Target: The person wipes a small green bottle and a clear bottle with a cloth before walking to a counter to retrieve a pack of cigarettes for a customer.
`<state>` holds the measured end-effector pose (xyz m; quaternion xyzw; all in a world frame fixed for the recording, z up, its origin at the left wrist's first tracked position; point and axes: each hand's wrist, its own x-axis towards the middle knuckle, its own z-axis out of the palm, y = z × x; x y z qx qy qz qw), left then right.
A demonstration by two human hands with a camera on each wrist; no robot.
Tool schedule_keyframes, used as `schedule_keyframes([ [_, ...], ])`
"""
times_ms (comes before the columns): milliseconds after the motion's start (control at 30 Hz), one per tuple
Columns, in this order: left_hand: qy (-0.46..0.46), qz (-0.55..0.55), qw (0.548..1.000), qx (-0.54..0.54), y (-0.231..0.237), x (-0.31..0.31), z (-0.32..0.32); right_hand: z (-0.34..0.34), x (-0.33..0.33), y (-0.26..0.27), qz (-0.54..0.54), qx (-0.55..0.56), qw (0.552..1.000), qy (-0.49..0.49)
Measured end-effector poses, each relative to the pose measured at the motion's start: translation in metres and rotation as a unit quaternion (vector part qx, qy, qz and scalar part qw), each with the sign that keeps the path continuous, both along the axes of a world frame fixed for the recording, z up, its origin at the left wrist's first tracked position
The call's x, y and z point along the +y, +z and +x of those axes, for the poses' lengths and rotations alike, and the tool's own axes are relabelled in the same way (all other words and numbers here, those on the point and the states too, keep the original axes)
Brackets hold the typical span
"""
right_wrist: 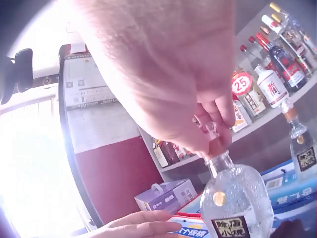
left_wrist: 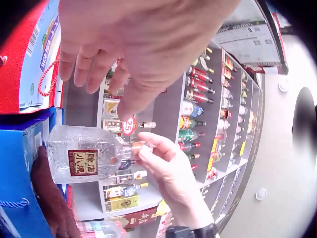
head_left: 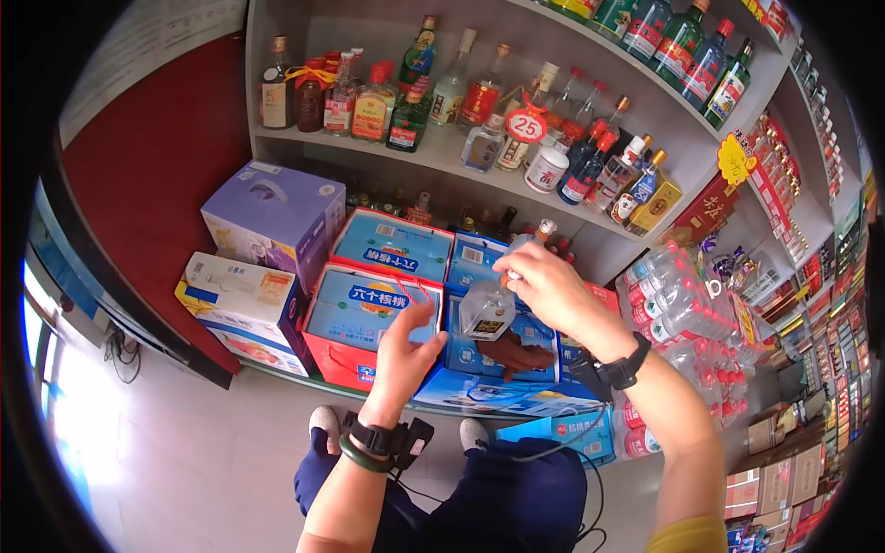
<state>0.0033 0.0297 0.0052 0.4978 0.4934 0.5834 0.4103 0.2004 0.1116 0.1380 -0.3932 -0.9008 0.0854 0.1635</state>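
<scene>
Pinches the neck of a clear glass bottle [head_left: 486, 316] near its top with the right hand [head_left: 553, 290], curling thumb and fingers at an orange band [right_wrist: 216, 148]. Holds the bottle roughly upright above a blue box [head_left: 461, 382], showing a square dark label [left_wrist: 84, 163] and a round gold spot [right_wrist: 220, 199] on the glass; cannot tell about contact between base and box. Holds the left hand [head_left: 406, 348] near the bottle but apart from it, gripping nothing, with fingers extended in front of a red box [head_left: 332, 364]. Has a brown cloth-like thing [head_left: 521, 358] just beside the bottle's base, and another clear bottle [right_wrist: 303, 148] behind the right hand, partly hidden in the head view. Wears dark bands [head_left: 636, 361] on 2 wrists, plus a green bangle [head_left: 367, 455] on the left. Faces a grey shelf [head_left: 304, 135] crowded with bottles and marked by a round tag [head_left: 526, 124] reading 25. Has a purple box [head_left: 267, 217] and a white box [head_left: 235, 290] at the left, and wrapped packs of red-capped bottles [head_left: 678, 295] at the right
</scene>
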Motion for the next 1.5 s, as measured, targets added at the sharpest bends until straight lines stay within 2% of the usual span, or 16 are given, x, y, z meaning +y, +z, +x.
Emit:
schedule_keyframes([
  [133,-0.023,0.093,0.987,0.127,-0.01,0.005,0.013,0.002,-0.023,0.003,-0.005,0.009,1.0,0.014],
  [333,-0.07,0.117,0.978,0.155,-0.004,0.007,0.026,-0.003,-0.048,0.022,-0.021,0.133,0.989,0.054],
  [400,-0.118,0.039,0.99,0.073,0.003,0.003,0.022,-0.003,-0.051,0.018,0.004,0.139,0.989,0.056],
  [467,-0.094,0.058,0.987,0.117,-0.009,0.003,0.022,-0.003,-0.053,0.013,-0.051,0.22,0.973,0.049],
  [533,-0.095,0.044,0.993,-0.053,-0.017,-0.002,0.025,0.013,-0.048,-0.003,-0.201,0.356,0.911,0.058],
  [600,-0.097,0.034,0.989,-0.107,-0.008,-0.007,0.021,0.033,-0.044,-0.028,-0.167,0.389,0.906,0.003],
  [767,-0.05,-0.005,0.983,-0.178,0.007,-0.007,0.003,0.059,-0.046,-0.131,-0.098,0.178,0.977,-0.063],
  [800,-0.048,-0.01,0.984,-0.171,0.008,-0.006,0.0,0.056,-0.053,-0.133,-0.039,0.022,0.996,-0.078],
  [1000,-0.061,-0.014,0.988,-0.139,0.005,0.003,0.016,0.06,-0.031,-0.137,-0.073,0.062,0.987,-0.132],
  [1067,-0.057,-0.013,0.99,-0.131,0.004,0.005,0.025,0.058,-0.027,-0.122,-0.218,0.343,0.89,-0.207],
  [1100,-0.061,-0.015,0.989,-0.132,0.003,0.007,0.029,0.06,-0.025,-0.118,-0.19,0.408,0.872,-0.191],
  [1200,-0.048,-0.011,0.993,-0.11,-0.003,0.011,0.038,0.047,-0.036,-0.083,-0.296,0.655,0.687,-0.099],
  [1333,-0.013,0.024,0.999,-0.03,-0.022,0.02,0.049,0.017,-0.059,-0.052,-0.375,0.616,0.692,-0.03],
  [1400,0.037,0.055,0.997,-0.041,-0.033,0.022,0.06,-0.013,-0.06,-0.081,-0.098,0.471,0.877,0.009],
  [1467,0.08,0.034,0.996,-0.024,-0.03,0.019,0.068,-0.028,-0.064,-0.097,-0.024,0.45,0.893,-0.005],
  [1500,0.103,0.076,0.986,0.108,-0.023,0.015,0.064,-0.028,-0.061,-0.095,-0.035,0.474,0.88,0.01],
])
